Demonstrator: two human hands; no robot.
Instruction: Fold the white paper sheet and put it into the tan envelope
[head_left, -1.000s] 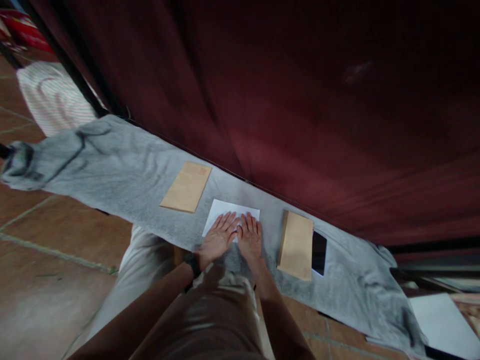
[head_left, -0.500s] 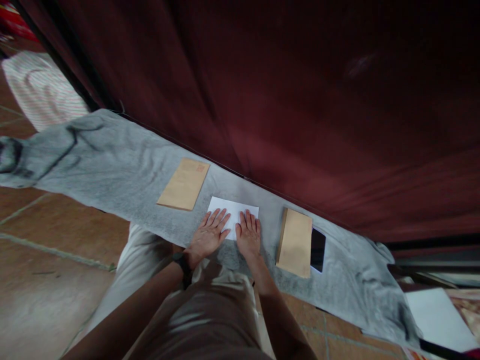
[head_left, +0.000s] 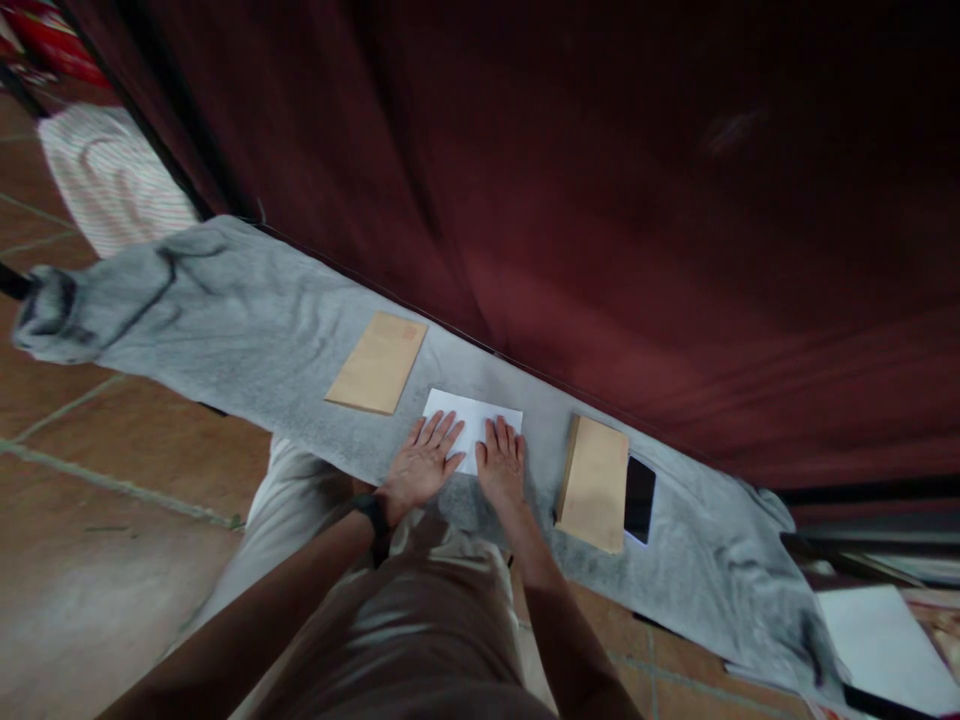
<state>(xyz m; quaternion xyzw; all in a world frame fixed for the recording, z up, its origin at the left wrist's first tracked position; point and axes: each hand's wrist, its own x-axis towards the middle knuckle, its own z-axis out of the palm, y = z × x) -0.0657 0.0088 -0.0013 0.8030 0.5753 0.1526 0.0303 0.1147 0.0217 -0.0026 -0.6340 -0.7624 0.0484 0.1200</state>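
A white sheet of paper [head_left: 469, 408] lies flat on the grey cloth in front of me. My left hand [head_left: 424, 460] rests palm down across its left part, fingers spread. On the right part of the sheet lies my right hand [head_left: 501, 462], also flat with its fingers stretched out. To the left of the paper is a brown envelope [head_left: 377, 362] with a small red print near its top corner. A stack of brown envelopes [head_left: 593, 485] sits to the right, partly over or against a dark phone [head_left: 640, 500].
The grey cloth [head_left: 255, 320] covers a long narrow surface. A dark red curtain [head_left: 525, 200] hangs along its far side. A striped cloth [head_left: 112, 175] is at the far left, and a white board-like item [head_left: 885, 640] at the lower right. Tiled floor [head_left: 112, 520] shows below.
The whole view has shifted slightly to the right. Both hands stay flat on the white paper, with no clear movement across it.
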